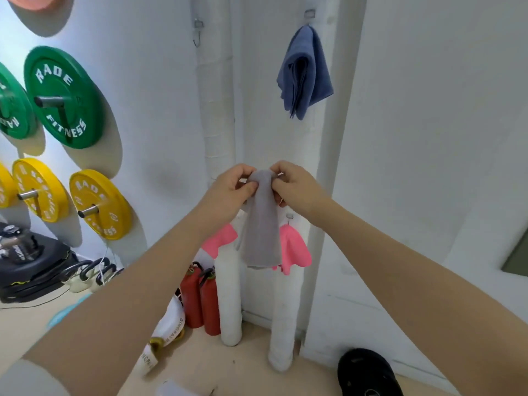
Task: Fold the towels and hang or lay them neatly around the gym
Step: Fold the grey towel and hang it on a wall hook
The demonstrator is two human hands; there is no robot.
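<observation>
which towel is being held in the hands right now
The grey towel, pinched at its top by the left hand and right hand. The blue towel and pink towel hang untouched.

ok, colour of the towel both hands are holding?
Grey, plain. The grey towel hangs from the left hand and right hand; head view.
</observation>
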